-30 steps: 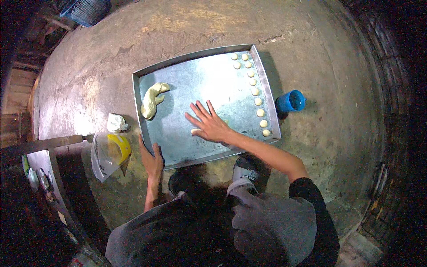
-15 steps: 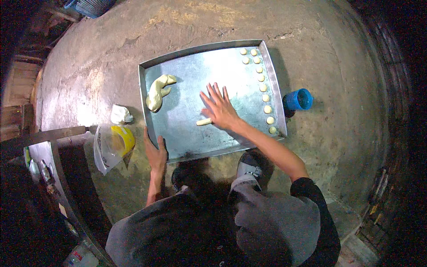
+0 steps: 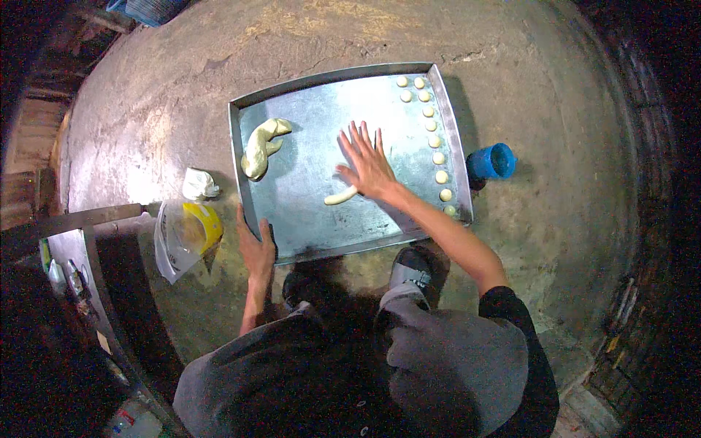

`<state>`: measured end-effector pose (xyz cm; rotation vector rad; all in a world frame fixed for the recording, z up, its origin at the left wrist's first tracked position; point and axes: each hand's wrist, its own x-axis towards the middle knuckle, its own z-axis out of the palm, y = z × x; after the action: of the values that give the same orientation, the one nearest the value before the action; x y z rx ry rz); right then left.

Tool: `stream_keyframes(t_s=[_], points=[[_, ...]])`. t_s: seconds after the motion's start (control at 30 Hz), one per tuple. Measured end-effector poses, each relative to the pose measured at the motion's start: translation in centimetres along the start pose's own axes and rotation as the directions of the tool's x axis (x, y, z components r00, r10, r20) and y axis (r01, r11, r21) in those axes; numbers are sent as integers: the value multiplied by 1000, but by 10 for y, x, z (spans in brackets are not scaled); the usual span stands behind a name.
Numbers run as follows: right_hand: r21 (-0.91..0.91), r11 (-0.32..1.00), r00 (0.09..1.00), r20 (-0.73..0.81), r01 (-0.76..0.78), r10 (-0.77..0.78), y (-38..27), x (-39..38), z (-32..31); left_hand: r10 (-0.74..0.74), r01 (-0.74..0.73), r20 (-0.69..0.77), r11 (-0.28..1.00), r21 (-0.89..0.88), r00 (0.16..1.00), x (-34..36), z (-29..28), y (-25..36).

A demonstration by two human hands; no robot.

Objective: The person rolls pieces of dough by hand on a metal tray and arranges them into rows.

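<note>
A broad, shallow metal tray (image 3: 296, 230) sits on a worn concrete floor (image 3: 544, 248), its scuffed grey base glaring white under the light toward its far side. Inside the tray, just right of its middle, a person's right hand (image 3: 369, 171) lies palm down with fingers spread wide, gripping nothing, over one end of a pale dough strip (image 3: 339, 197), whose free end points toward the tray's left side. The left hand (image 3: 257, 252), thumb parted from the fingers in a loose V, rests against the tray's near left corner. A thick, folded dough lump (image 3: 257, 155) lies along the tray's left wall, and small round dough balls (image 3: 434, 141) line its right wall, doubling up at the far end. Right of the tray stands a blue cup (image 3: 482, 165); left of it are a crumpled white bag (image 3: 198, 185) and a clear plastic packet (image 3: 172, 237) with a yellow panel. Farther left of the tray runs a narrow surface (image 3: 67, 244) holding small items, too dim to identify. Beyond the tray's far left corner is a blue basket (image 3: 150, 9); dark walls close in the room on both sides.
</note>
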<state>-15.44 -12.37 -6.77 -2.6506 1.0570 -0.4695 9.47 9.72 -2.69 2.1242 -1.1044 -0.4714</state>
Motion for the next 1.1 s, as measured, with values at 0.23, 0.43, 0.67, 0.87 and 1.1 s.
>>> stream_keyframes(t_s=[0.23,0.43,0.67,0.87,1.1], points=[[96,994,979,-189,-54,71,21,64,-12,-6,6,24,1000,-24,1000,2,-1,-1],[37,984,984,44,174,-175,-61,10,18,-25,27,18,997,-69,1000,1,2,-1],[2,998,998,4,58,-58,-79,14,33,-30,31,16,999,-45,999,1,-2,6],[52,998,994,-110,32,-26,-29,86,49,-5,7,30,998,-67,1000,4,4,6],[48,999,990,-141,-19,26,-17,98,40,-24,24,29,999,-27,999,1,-4,11]])
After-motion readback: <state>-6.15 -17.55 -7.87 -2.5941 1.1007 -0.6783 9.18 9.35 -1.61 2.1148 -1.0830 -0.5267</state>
